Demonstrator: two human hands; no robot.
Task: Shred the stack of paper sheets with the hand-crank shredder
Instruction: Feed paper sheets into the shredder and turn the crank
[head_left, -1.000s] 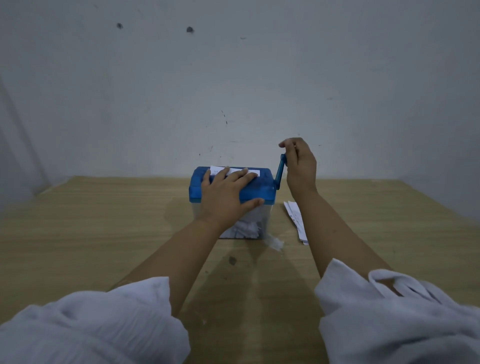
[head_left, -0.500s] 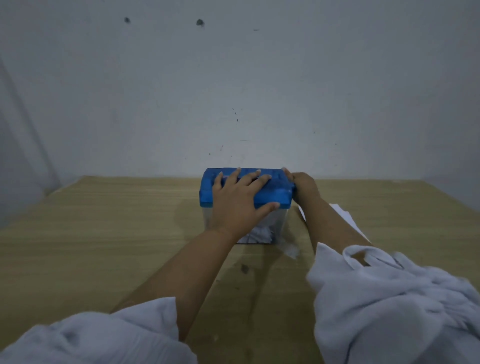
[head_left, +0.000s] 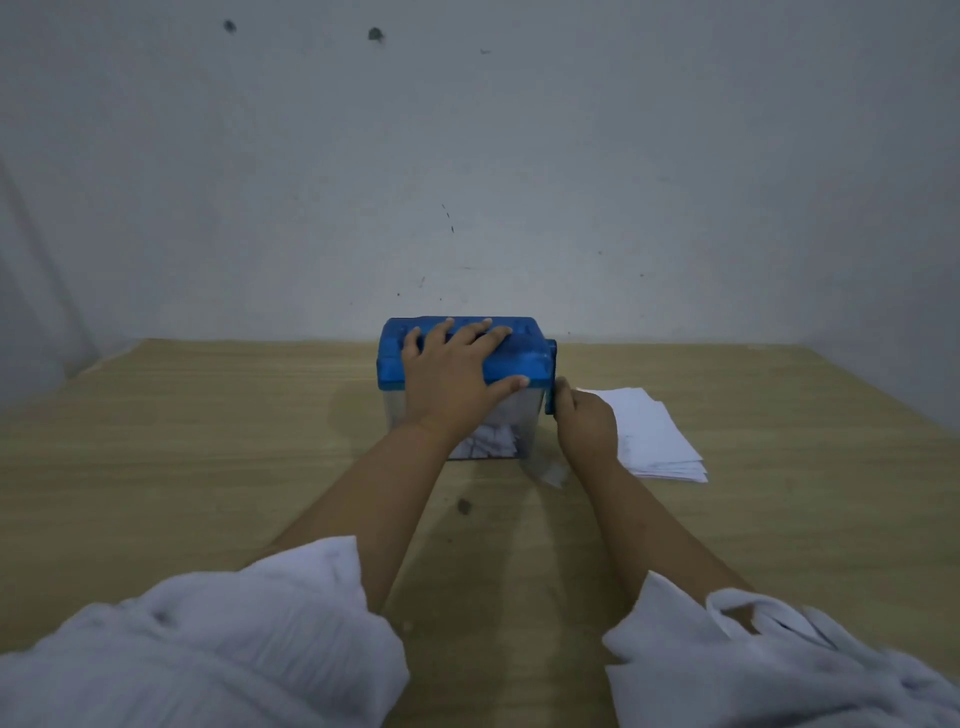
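Evidently cranking: left hand (head_left: 457, 376) presses flat on the shredder (head_left: 397, 358), right hand (head_left: 586, 428) grips its crank (head_left: 550, 387); the next move likely takes a sheet from the stack (head_left: 657, 441)

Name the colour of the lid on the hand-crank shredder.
The shredder's lid is bright blue; the head view shows it plainly.

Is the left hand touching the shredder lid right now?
Touching. The head view shows the left hand spread flat on the blue lid, fingers across its top, thumb against its front edge, no gap visible.
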